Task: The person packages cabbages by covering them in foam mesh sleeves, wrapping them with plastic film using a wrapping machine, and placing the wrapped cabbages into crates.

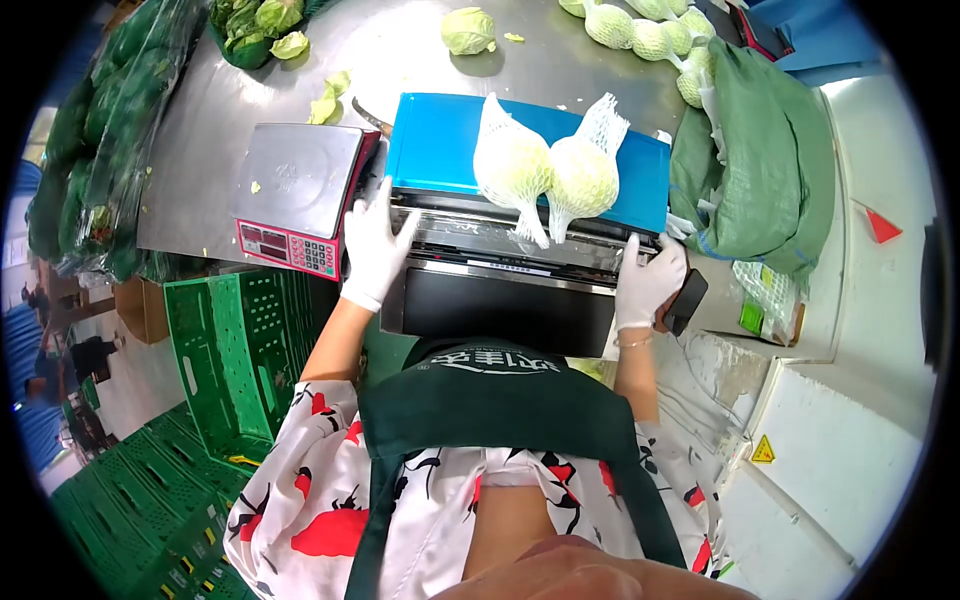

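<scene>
Both hands wear white gloves. My left hand (pixel 374 250) is at the left end of a blue-topped machine (pixel 435 150), thumb and fingers apart. At the machine's right end is my right hand (pixel 650 280), its thumb raised apart from the bent fingers, nothing visible between them. Two pale green cabbages in white foam nets, a left one (pixel 510 162) and a right one (pixel 584 178), lie side by side on the blue top. Their net ends hang over the machine's front slot. Between the hands runs a dark front panel (pixel 510 300).
A scale (pixel 300 185) with a red keypad stands left of the machine. Behind it are a bare cabbage (pixel 468 31) and loose leaves (pixel 328 100). Netted cabbages (pixel 650 38) and a green sack (pixel 770 150) lie right. Green crates (pixel 225 350) stand lower left.
</scene>
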Motion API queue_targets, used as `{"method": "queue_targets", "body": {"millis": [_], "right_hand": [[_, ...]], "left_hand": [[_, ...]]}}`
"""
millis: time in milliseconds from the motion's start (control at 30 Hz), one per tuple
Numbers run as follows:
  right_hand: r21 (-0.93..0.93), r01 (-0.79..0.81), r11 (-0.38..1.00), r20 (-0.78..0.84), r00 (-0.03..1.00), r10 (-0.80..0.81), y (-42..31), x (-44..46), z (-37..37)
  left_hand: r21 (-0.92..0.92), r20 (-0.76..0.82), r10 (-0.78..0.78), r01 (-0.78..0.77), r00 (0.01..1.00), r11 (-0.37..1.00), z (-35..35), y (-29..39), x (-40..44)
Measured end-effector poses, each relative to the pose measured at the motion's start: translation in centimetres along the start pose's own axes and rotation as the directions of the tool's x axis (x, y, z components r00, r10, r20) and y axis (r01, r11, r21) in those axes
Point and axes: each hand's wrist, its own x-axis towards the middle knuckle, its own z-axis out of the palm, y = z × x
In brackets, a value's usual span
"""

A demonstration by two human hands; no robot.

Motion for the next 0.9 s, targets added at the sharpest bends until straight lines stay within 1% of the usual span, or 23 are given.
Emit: {"method": "queue_targets", "body": {"millis": [67,133,167,200,233,267,300,333,400,467,500,533,567,600,633,667,700,733,767,800,833,867,900], "right_hand": [[-0.170,-0.097,0.981,0.260,0.956,0.139,-1.6,-2.0,-0.6],[-0.167,-0.060,0.984,0.284,0.953,0.106,-2.9,-2.9,0.2],[-0.016,-0.150,0.989,0.355,0.924,0.146,-2.6,-3.1,1.5],[0.097,-0.168,0.981,0.267,0.954,0.137,-3.2,-3.0,2.6],[0.226,-0.248,0.942,0.370,0.916,0.152,-2.6,-2.7,2.4],[0.340,-0.337,0.878,0.473,0.868,0.151,-1.8,-2.2,2.0],[0.639,-0.567,0.519,0.575,0.801,0.167,-0.8,-1.8,0.8],[0.704,-0.640,0.309,0.631,0.763,0.140,-2.2,-0.3,-3.8],[0.657,-0.749,-0.085,0.754,0.651,0.090,0.2,-0.7,-6.9],[0.615,-0.779,0.126,0.789,0.610,-0.075,2.5,-1.0,-11.5],[0.315,-0.790,-0.526,0.852,0.480,-0.211,4.1,-0.8,-11.9],[-0.204,-0.437,-0.876,0.810,0.427,-0.402,5.3,-0.1,-12.5],[-0.255,-0.384,-0.888,0.763,0.484,-0.428,6.3,1.1,-12.9],[0.134,-0.601,-0.788,0.737,0.592,-0.326,4.7,3.8,-13.5],[0.638,-0.682,-0.358,0.658,0.724,-0.206,2.3,6.7,-14.3],[0.822,-0.569,0.029,0.566,0.810,-0.154,-0.1,9.2,-13.8],[0.832,-0.408,0.376,0.506,0.836,-0.214,-2.0,11.3,-11.9],[0.772,-0.197,0.604,0.466,0.822,-0.328,-3.2,12.9,-9.2],[0.715,0.119,0.689,0.389,0.752,-0.532,-2.7,13.6,-5.1],[0.623,0.435,0.650,0.291,0.643,-0.709,-2.3,14.3,-1.0],[0.677,0.307,0.668,0.414,0.592,-0.692,-2.5,13.7,0.7],[0.710,0.174,0.683,0.523,0.519,-0.676,-3.2,13.4,2.1],[0.724,0.124,0.679,0.532,0.527,-0.663,-3.3,13.6,2.9]], "left_hand": [[-0.023,0.043,-0.046,0.047,0.998,0.999,0.1,1.3,-1.3],[-0.080,0.028,-0.072,0.074,0.997,0.994,1.3,2.4,-1.6],[-0.059,0.033,-0.114,0.115,0.993,0.992,1.6,3.1,-1.5],[-0.329,0.130,-0.169,0.203,0.977,0.922,1.6,2.8,-1.3],[-0.562,0.236,-0.192,0.295,0.953,0.773,1.6,2.1,-1.0],[-0.735,0.344,-0.179,0.383,0.922,0.560,1.6,1.5,-0.8],[-0.825,0.401,-0.111,0.411,0.909,0.387,0.3,1.6,-0.8],[-0.840,0.399,0.001,0.365,0.917,0.402,-2.2,2.2,-0.6],[-0.853,0.410,0.288,0.252,0.865,0.457,-5.6,1.9,-1.8],[-0.864,0.404,0.426,0.186,0.809,0.467,-10.1,1.7,-1.6],[-0.904,0.378,0.438,0.225,0.816,0.362,-11.7,1.4,-1.4],[-0.903,0.426,0.423,0.342,0.800,0.261,-13.1,1.2,-1.0],[-0.955,0.292,0.414,0.239,0.862,0.176,-12.6,0.9,-0.3],[-0.975,0.201,0.351,0.151,0.915,0.164,-12.0,1.6,1.3],[-0.984,0.106,0.282,0.060,0.953,0.166,-11.4,2.4,3.0],[-0.969,0.044,0.175,0.000,0.984,0.246,-10.8,4.3,5.5],[-0.894,0.014,0.278,-0.113,0.960,0.433,-9.4,4.6,7.6],[-0.772,0.004,0.381,-0.240,0.924,0.588,-7.5,4.7,9.6],[-0.651,0.034,0.478,-0.343,0.878,0.677,-5.1,4.7,10.8],[-0.512,0.085,0.560,-0.446,0.824,0.734,-3.0,4.9,11.4],[-0.500,0.222,0.578,-0.417,0.785,0.759,-2.3,5.6,11.7],[-0.554,0.247,0.568,-0.366,0.785,0.748,-0.3,5.5,11.5],[-0.613,0.278,0.505,-0.254,0.817,0.748,0.0,6.1,11.8]]}}
